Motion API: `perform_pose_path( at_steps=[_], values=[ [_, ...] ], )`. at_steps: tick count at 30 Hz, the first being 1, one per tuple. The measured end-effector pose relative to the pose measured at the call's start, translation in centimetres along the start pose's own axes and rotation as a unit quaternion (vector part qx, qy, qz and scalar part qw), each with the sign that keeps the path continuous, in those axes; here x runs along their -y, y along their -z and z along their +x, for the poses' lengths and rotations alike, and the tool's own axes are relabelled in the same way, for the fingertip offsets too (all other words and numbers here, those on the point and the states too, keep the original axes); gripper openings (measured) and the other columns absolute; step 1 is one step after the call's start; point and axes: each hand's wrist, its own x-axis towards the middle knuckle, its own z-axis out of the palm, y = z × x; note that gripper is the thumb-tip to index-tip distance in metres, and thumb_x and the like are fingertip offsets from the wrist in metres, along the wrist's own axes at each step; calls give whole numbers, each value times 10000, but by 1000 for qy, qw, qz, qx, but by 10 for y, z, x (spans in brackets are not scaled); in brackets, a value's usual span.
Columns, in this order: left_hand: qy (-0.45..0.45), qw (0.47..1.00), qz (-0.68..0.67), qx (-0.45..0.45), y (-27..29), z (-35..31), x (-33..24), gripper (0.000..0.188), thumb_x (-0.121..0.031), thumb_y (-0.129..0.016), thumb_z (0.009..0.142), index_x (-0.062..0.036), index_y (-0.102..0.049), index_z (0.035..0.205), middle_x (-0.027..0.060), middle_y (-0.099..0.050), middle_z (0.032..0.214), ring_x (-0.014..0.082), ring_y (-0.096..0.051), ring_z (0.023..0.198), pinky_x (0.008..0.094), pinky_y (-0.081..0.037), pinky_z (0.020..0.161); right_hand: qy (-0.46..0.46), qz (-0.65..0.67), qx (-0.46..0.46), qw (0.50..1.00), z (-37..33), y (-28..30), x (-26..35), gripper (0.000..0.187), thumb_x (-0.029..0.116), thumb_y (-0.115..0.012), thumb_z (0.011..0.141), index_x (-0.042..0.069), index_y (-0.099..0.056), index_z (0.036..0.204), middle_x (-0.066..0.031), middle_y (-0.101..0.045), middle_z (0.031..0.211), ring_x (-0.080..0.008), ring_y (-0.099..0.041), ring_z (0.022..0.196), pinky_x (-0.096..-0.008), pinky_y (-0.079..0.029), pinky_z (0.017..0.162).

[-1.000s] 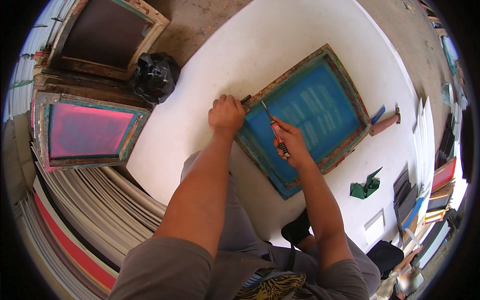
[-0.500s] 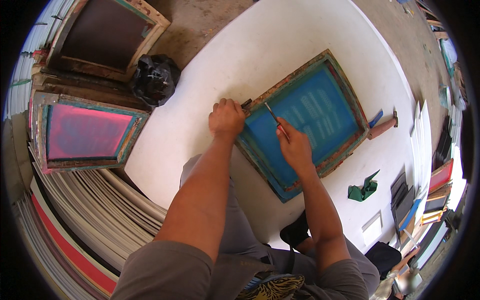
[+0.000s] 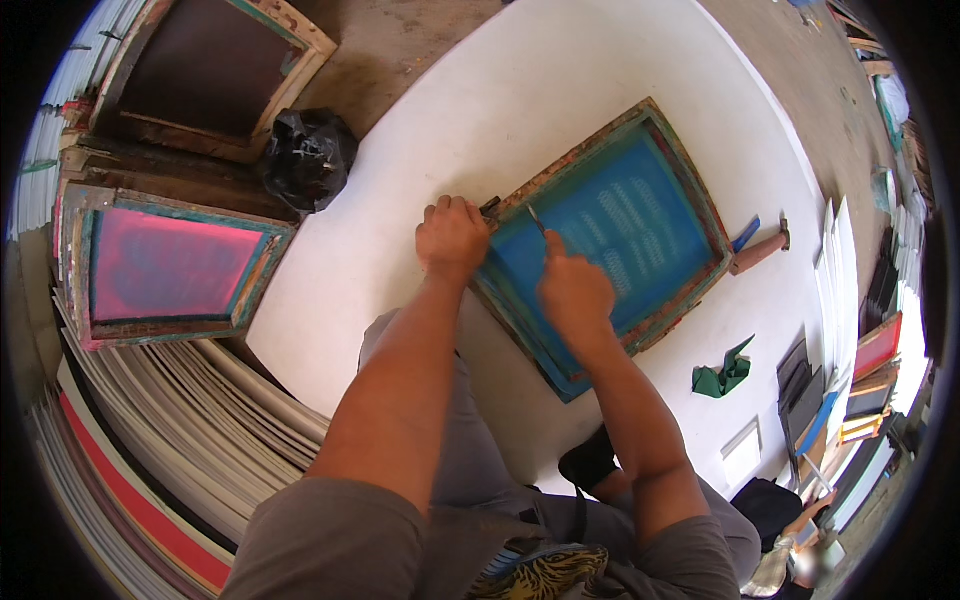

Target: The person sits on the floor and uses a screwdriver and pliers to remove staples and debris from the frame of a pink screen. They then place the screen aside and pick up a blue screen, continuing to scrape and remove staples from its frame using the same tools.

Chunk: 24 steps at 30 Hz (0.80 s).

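Right hand (image 3: 572, 292) grip pinching a thin metal blade tool (image 3: 537, 220), its tip on the blue mesh of the worn wooden-framed printing screen (image 3: 640, 215). Left hand (image 3: 452, 238) grip curled shut over the screen's near-left corner, just beside. Screen lies flat on white surface (image 3: 560, 90). Beyond the right grip: a wooden-handled squeegee (image 3: 758, 250).
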Motion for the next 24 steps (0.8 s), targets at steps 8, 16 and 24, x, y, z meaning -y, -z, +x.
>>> perform_pose_path(
  at_steps=[8,16,24],
  values=[
    [-14,1000,27,7,-2,2,-1,393,-315,-417,1077,-56,-708,1028,122,-682,1133,323,-649,1087,453,-571,893,3,125,28,992,6,5,-4,413,212,-545,1036,85,-597,1425,-242,-742,982,-439,-719,913,-544,-563,818],
    [-5,999,30,21,-1,2,-1,399,-319,-412,1078,-56,-709,1037,119,-682,1146,323,-642,1106,464,-563,911,40,224,24,973,14,-17,-33,419,223,-609,1026,139,-612,1436,-227,-733,911,-424,-719,851,-523,-555,732],
    [1,1000,12,11,-1,2,-1,389,-318,-417,1075,-65,-710,1036,115,-687,1146,320,-641,1110,465,-563,906,146,286,-115,940,25,-58,-56,445,261,-612,1046,107,-605,1464,-91,-647,712,-216,-587,533,-365,-457,505]
  ],
)
